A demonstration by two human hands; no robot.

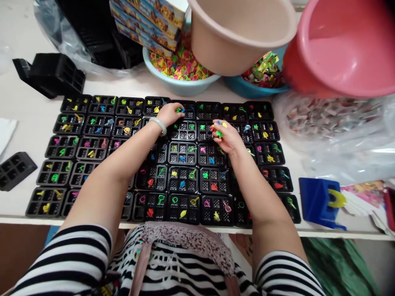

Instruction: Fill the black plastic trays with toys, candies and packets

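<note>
Black trays (182,135) are sitting centre w/ small toys (183,213) in pockets. L hand (169,114) is reaching to 11 o'clock, by a blue toy (182,110) — can't tell if gripping; R hand (230,139), approx. 2 o'clock, is clutching multicol. pieces (219,134). Tan bucket (220,55) is standing at 1.

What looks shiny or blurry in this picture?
In the head view, white glare streaks the clear plastic at right and the black trays glint; also in the head view, the pale pieces behind the plastic look soft and smeary.
</note>
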